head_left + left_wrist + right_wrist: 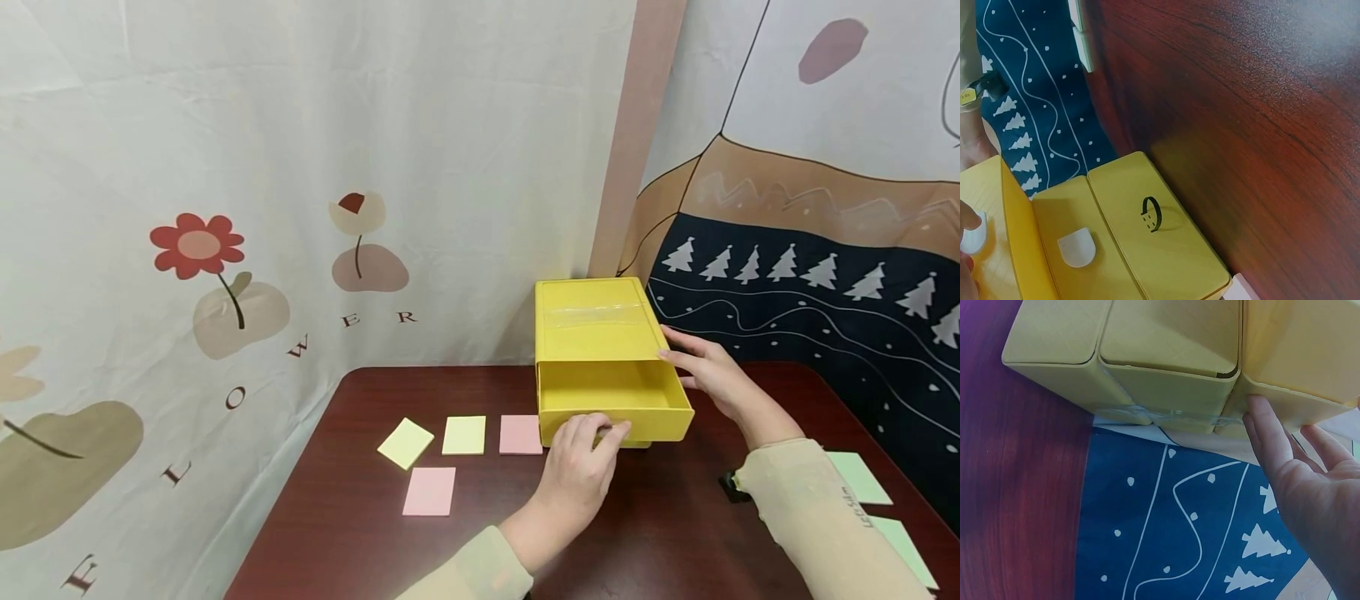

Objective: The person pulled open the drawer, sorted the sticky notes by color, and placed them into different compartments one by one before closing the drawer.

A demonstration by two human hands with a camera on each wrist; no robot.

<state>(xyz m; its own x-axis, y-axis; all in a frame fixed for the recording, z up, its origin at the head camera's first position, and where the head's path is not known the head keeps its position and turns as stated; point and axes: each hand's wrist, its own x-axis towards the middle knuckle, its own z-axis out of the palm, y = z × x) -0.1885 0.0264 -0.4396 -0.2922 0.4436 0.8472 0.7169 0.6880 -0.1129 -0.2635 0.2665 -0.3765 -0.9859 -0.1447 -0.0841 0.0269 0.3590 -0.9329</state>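
A yellow drawer box stands on the dark red table, its top drawer pulled out; the visible inside of that drawer is bare. My left hand is at the drawer's front, fingers curled around its white pull tab. Lower fronts show another white tab and a black loop handle. With its fingers fairly straight, my right hand rests against the right side of the box, near the top, as the right wrist view also shows.
Left of the box lie yellow note pads and pink note pads. Green note pads lie at the table's right edge, partly behind my right sleeve. A printed curtain hangs behind the table.
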